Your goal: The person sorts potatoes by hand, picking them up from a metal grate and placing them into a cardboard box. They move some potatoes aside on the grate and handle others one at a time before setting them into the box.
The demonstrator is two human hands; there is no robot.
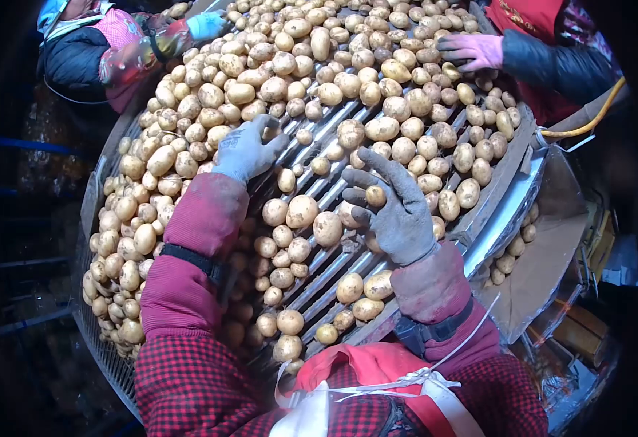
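Observation:
My left hand (247, 151), in a grey dusty glove, is over the left part of the potato heap. Its thumb and fingers are apart with nothing visible between them. Just right of its thumb lies a small potato (304, 137) on the metal bars. My right hand (400, 218), in a darker soiled glove, is turned with its fingers pointing left. A small round potato (375, 195) sits cupped within its loosely curled fingers. Larger potatoes (327, 229) lie on the bars between my two hands.
Potatoes (239, 93) cover much of the slatted metal bed (317, 280), which has a raised rim (504, 178). A co-worker's pink-gloved hand (473, 52) touches potatoes at the upper right; another's blue-gloved hand (207, 26) is at the upper left. Cardboard (544, 240) and a yellow cable (588, 120) are at the right.

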